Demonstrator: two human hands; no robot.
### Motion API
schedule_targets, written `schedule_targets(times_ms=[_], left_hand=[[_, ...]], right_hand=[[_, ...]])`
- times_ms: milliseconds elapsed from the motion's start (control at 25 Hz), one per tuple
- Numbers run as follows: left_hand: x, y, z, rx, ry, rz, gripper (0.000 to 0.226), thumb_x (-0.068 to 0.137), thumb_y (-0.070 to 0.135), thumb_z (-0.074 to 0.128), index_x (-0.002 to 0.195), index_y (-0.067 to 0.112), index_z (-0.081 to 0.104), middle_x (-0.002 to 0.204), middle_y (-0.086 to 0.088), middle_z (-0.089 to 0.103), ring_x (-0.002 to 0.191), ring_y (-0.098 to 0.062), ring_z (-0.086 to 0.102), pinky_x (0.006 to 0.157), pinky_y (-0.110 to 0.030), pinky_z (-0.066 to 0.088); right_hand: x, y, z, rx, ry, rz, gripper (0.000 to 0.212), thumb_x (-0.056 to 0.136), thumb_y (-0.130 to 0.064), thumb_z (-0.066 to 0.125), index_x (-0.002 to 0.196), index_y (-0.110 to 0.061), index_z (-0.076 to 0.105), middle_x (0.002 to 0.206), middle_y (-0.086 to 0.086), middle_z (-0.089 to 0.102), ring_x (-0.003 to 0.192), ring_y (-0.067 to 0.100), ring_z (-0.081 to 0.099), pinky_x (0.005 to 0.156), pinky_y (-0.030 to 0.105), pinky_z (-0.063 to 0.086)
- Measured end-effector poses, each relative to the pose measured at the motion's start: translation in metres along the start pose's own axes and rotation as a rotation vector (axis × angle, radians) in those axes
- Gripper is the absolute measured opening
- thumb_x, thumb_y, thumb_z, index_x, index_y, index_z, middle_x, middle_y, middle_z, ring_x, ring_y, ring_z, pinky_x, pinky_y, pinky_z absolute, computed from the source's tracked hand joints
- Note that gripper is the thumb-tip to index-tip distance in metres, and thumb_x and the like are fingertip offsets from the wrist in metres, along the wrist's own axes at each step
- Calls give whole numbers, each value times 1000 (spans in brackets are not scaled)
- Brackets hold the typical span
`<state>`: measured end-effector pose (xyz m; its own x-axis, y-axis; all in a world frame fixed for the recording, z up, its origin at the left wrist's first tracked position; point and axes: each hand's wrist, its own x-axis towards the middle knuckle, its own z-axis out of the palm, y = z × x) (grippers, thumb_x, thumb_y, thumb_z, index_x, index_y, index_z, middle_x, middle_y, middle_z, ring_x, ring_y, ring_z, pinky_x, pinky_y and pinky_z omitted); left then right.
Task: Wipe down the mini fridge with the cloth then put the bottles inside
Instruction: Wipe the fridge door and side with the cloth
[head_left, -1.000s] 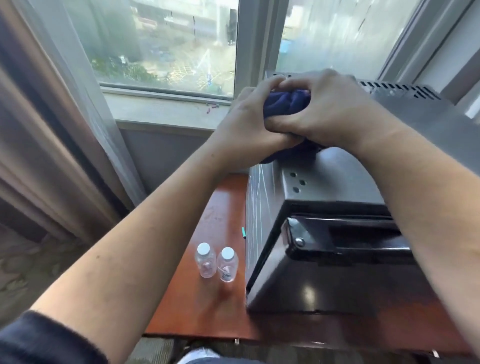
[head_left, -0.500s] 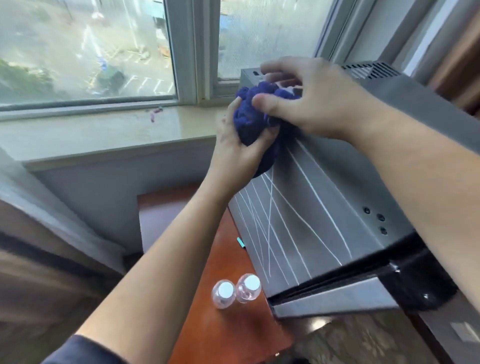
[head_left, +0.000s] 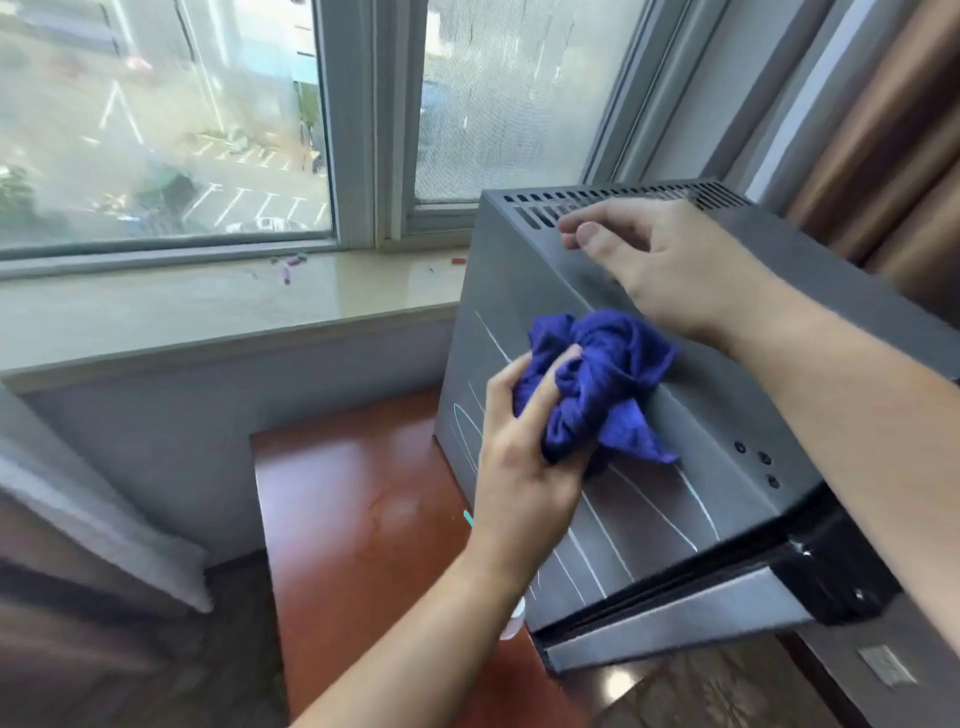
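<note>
Blue cloth (head_left: 597, 384) is bunched in your left hand (head_left: 519, 462), pressed to the side of the mini fridge (head_left: 649, 509); your right hand (head_left: 670, 270) hangs released, fingers loose, over its top.

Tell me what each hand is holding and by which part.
The left hand grips the blue cloth, bunched, by its lower left side, against the mini fridge. The right hand holds nothing.

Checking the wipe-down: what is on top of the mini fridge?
The right hand is over the top of the mini fridge near the vent slots; the cloth, gripped by the left hand, sits at the top's left edge. The right forearm covers part of the top.
</note>
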<state>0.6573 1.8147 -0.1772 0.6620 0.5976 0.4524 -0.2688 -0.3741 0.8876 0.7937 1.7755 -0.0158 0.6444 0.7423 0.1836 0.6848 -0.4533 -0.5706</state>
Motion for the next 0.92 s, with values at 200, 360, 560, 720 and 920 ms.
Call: schedule_targets(times_ms=[200, 360, 560, 720, 920], left_hand=[[17, -3, -1, 4, 18, 69, 75, 75, -2, 82, 143, 19, 58, 145, -6, 46, 140, -12, 46, 119, -27, 34], [81, -18, -17, -19, 100, -44, 58, 86, 8, 74, 141, 17, 59, 143, -4, 50, 137, -8, 48, 116, -17, 32], [152, -48, -36, 37, 134, -111, 42, 89, 25, 71, 129, 13, 67, 130, -9, 62, 120, -7, 55, 109, -17, 39], [161, -63, -35, 80, 159, -168, 43, 87, 43, 66, 116, 12, 69, 116, -13, 68, 114, -27, 62, 101, -46, 48], [106, -56, -16, 13, 193, -166, 37, 88, 33, 71, 120, 15, 69, 118, -12, 66, 111, -13, 64, 103, -38, 49]], right_hand=[[9, 2, 2, 16, 8, 13, 37, 104, -43, 41, 128, -33, 67, 119, -14, 72, 119, 4, 63, 109, 44, 48], [13, 5, 6, 7, 12, 36, 46, 96, -51, 36, 124, -34, 69, 121, -15, 72, 121, 5, 62, 113, 41, 44], [15, 9, 2, -71, -20, 87, 38, 108, -43, 35, 133, -37, 63, 134, -14, 66, 132, 8, 55, 118, 37, 37], [4, 7, -4, -76, -52, 109, 37, 110, -37, 35, 136, -34, 62, 138, -15, 63, 132, 3, 53, 116, 26, 34], [-24, 11, -12, -116, -40, 114, 38, 111, -34, 35, 138, -29, 62, 139, -16, 62, 131, 1, 53, 111, 18, 34]])
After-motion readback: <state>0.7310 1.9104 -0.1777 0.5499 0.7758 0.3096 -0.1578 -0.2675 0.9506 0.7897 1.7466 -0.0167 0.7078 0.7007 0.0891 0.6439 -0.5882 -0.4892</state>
